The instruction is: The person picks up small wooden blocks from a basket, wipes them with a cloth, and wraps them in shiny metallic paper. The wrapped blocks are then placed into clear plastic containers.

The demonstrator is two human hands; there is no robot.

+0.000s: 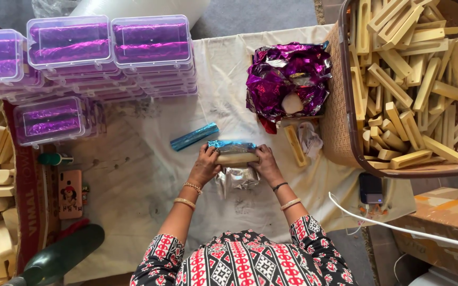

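In the head view, the left hand and the right hand each close around one end of a cream block, near the middle of the cloth-covered table. Blue foil covers only its far side, and silver foil lies loose under it, so I judge the wrapping about half done. The long axis of the block runs left to right, parallel to the near edge. One finished blue roll lies just beside, toward the far left.
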